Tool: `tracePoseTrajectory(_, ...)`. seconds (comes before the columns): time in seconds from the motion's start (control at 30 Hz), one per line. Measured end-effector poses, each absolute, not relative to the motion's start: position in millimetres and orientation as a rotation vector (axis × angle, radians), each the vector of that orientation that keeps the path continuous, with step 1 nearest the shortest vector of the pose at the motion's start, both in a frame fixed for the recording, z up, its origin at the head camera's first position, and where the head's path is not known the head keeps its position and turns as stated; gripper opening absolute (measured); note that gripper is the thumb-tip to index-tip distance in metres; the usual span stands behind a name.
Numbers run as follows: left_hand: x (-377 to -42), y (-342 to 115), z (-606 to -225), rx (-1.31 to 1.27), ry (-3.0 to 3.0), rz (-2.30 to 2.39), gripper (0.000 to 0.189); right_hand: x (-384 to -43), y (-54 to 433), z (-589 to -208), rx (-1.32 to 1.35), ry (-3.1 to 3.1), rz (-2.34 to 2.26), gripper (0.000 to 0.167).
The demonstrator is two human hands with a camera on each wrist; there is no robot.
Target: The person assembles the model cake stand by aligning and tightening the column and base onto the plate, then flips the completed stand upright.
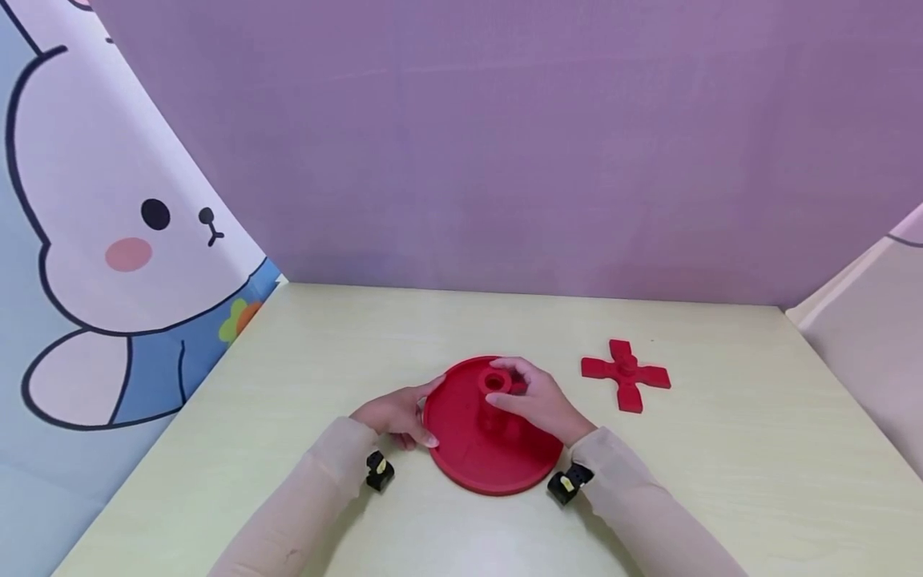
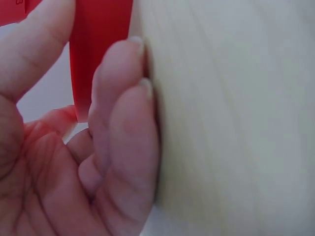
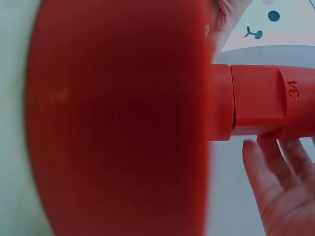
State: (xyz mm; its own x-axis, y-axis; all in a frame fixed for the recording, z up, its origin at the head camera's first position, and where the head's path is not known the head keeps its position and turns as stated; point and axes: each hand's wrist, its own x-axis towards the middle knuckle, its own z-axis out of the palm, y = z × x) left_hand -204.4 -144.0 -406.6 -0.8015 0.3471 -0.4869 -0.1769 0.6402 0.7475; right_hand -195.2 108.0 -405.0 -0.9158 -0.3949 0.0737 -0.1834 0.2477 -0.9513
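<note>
On my feed the pale, faintly grained worktop [image 1: 346,328] meets a purple wall [image 1: 534,160], with a cartoon-printed panel [image 1: 108,280] at left. I see the left hand [image 1: 395,413] pinching the red disc [image 1: 461,457] mid-worktop, the right hand [image 1: 539,398] gripping its post [image 1: 490,413]; a red cross-shaped piece [image 1: 627,371] lies right.

One left hand [image 1: 397,415] and one right hand [image 1: 542,403] are being shown, two hands in all. Two pale sleeves [image 1: 306,497] and two black wrist devices [image 1: 379,472] are being worn. One red disc [image 1: 465,463], one red post [image 3: 256,101] and one red cross [image 1: 627,368] with four blades [image 1: 629,399] are being counted. One table [image 1: 721,473], one purple backdrop [image 1: 541,152] and one printed cartoon animal [image 1: 108,208] are also being shown.
</note>
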Motion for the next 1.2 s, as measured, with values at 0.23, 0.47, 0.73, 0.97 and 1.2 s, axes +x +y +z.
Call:
tracePoseTrajectory(0.23, -205.1, -143.2, -407.2, 0.121, 2.240, 1.127, 0.103, -194.5, 111.2, -406.2, -0.648, 2.255, -1.745, 0.056)
tracePoseTrajectory(0.47, -205.2, -142.7, -405.6, 0.120, 2.261, 1.109, 0.103, -195.9, 113.5, -403.8, -0.629, 2.357, -1.690, 0.050)
tracePoseTrajectory(0.73, -205.7, -142.3, -408.7, 0.112, 2.261, 1.108, 0.104, -196.1, 114.5, -404.8, -0.618, 2.341, -1.704, 0.052)
tracePoseTrajectory(0.97, -207.3, -141.5, -410.1, 0.131, 2.266, 1.098, 0.103, -196.4, 114.4, -404.7, -0.646, 2.417, -1.660, 0.047)
tracePoseTrajectory(1.2, -208.7, -141.2, -412.1, 0.132, 2.273, 1.095, 0.103, -197.1, 111.8, -403.7, -0.609, 2.451, -1.634, 0.050)
